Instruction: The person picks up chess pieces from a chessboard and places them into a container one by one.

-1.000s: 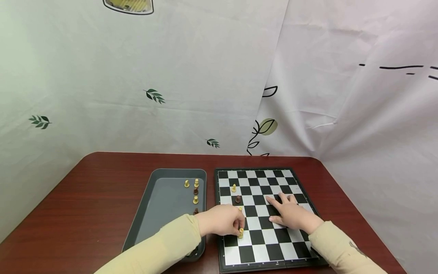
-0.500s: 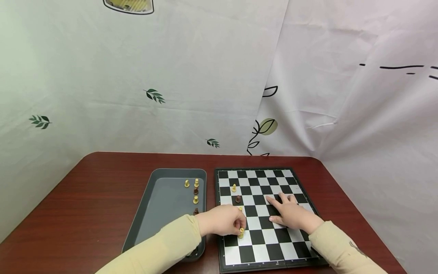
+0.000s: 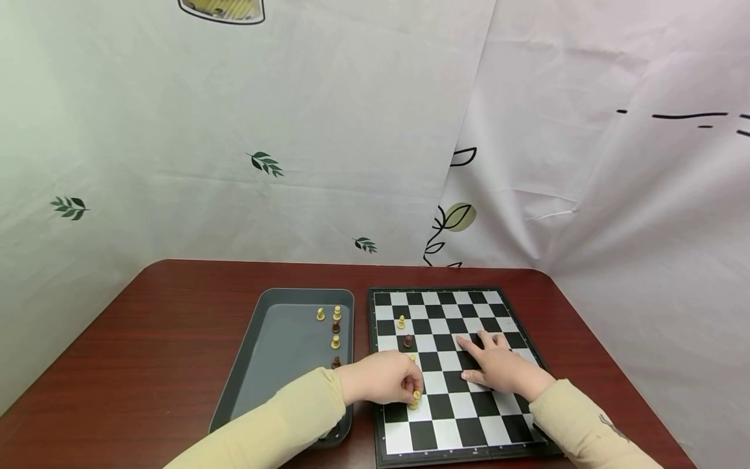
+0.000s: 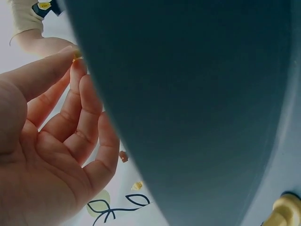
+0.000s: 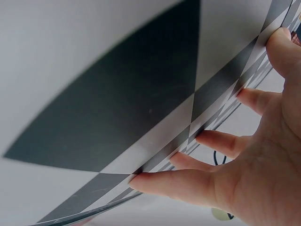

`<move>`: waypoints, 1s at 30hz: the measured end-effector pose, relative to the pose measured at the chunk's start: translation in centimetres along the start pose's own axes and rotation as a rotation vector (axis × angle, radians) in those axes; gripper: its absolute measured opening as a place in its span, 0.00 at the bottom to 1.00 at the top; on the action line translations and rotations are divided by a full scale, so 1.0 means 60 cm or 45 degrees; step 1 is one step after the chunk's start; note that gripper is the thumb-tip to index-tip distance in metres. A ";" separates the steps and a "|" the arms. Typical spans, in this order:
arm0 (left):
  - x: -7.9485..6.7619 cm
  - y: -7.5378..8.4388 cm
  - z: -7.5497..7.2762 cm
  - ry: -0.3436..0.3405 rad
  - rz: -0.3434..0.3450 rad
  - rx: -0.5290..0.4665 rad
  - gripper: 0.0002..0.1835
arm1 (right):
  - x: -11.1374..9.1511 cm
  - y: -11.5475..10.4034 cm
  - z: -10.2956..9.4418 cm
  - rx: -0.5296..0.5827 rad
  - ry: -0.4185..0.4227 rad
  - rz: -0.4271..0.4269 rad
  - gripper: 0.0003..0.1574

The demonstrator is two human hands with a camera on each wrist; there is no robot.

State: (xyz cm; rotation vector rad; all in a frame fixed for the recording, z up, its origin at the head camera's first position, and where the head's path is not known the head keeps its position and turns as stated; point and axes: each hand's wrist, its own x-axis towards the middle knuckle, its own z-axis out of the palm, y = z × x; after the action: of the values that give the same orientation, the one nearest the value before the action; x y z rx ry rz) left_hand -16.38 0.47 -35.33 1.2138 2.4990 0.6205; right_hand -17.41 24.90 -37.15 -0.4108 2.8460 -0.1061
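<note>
My left hand [image 3: 383, 378] pinches a small yellow chess piece [image 3: 415, 401] between thumb and fingertips, over the left side of a black-and-white chessboard [image 3: 463, 432]. In the left wrist view only a bit of this yellow piece [image 4: 77, 56] shows at the fingertips. Just beyond the knuckles, the head of another yellow piece [image 3: 413, 357] peeks out, the rest hidden. Farther back on the board stand a dark brown piece [image 3: 408, 341] and a yellow pawn [image 3: 401, 322]. My right hand [image 3: 498, 367] lies with fingers spread, its fingertips [image 5: 137, 181] resting on the board's right half.
Left of the board, a grey tray [image 3: 263, 339] holds several yellow and brown chess pieces along its right side; my left forearm crosses its near end. Both sit on a reddish-brown table [image 3: 176, 339]. A white printed cloth [image 3: 328, 130] hangs behind.
My left hand has shifted very slightly to the right with the yellow chess piece. The right hand has stayed in place on the board.
</note>
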 end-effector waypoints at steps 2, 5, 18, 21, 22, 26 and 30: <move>0.000 0.000 -0.001 0.005 0.001 -0.005 0.02 | 0.000 0.000 0.000 -0.004 0.001 0.000 0.43; 0.000 0.000 -0.003 0.011 0.008 -0.022 0.03 | 0.000 -0.001 0.000 -0.009 0.004 0.001 0.43; -0.001 0.003 -0.018 0.049 -0.027 -0.049 0.04 | -0.001 -0.001 -0.001 -0.008 0.014 -0.010 0.43; -0.004 0.005 -0.025 0.062 -0.025 -0.054 0.04 | -0.001 -0.001 -0.001 -0.008 0.011 -0.009 0.43; -0.005 0.006 -0.027 0.066 -0.025 -0.055 0.03 | -0.001 -0.001 -0.001 -0.005 0.009 -0.007 0.43; -0.008 0.003 -0.033 0.083 -0.014 -0.064 0.03 | -0.002 -0.001 -0.002 0.005 -0.002 -0.005 0.43; -0.012 -0.001 -0.038 0.103 -0.002 -0.074 0.04 | -0.003 -0.001 -0.004 0.017 -0.006 -0.014 0.43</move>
State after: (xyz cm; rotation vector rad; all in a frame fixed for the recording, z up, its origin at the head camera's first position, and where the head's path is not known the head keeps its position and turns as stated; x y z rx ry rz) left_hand -16.99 -0.72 -33.31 1.1878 2.5285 0.7513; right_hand -17.30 24.91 -36.88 -0.4230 2.8371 -0.1259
